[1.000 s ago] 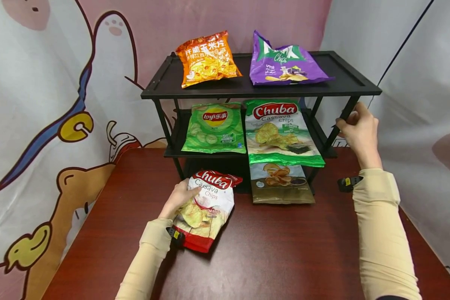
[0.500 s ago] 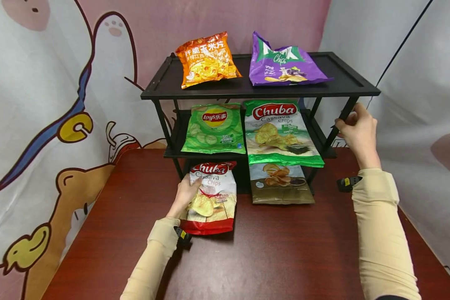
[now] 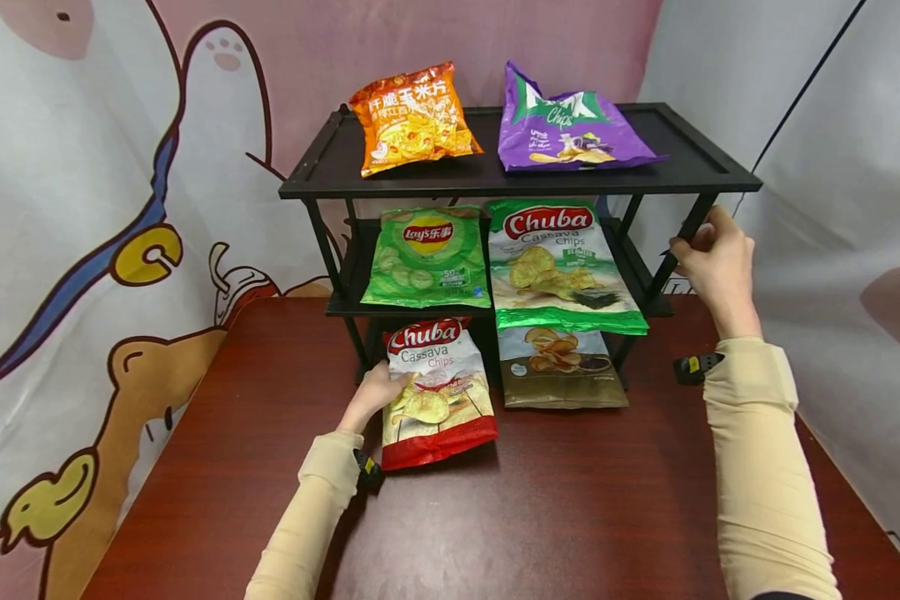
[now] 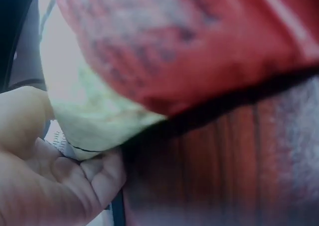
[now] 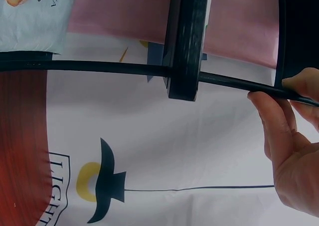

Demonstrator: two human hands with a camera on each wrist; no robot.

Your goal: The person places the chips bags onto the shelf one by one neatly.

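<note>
My left hand (image 3: 378, 393) grips the left edge of a red and white Chuba cassava chip bag (image 3: 438, 383), thumb on its front. The bag's top reaches under the middle shelf at the rack's left, tilted a little. Close up in the left wrist view, the fingers (image 4: 102, 178) curl beneath the blurred bag (image 4: 99, 106). At the rack's right front, my right hand (image 3: 720, 262) pinches a black post of the shelf rack (image 3: 701, 171); in the right wrist view thumb and fingers (image 5: 271, 118) close around the thin post (image 5: 229, 81).
A green Lay's bag (image 3: 429, 258) and a green Chuba bag (image 3: 562, 267) lie on the middle shelf. Below them sits a brown chip bag (image 3: 562, 371). Up top are an orange bag (image 3: 416, 121) and a purple bag (image 3: 570, 125). The rack stands on a reddish-brown table (image 3: 570, 517).
My left hand has moved the red Chuba bag forward and right, its top now under the middle shelf, and the bag has turned. The right hand stays on the post.
</note>
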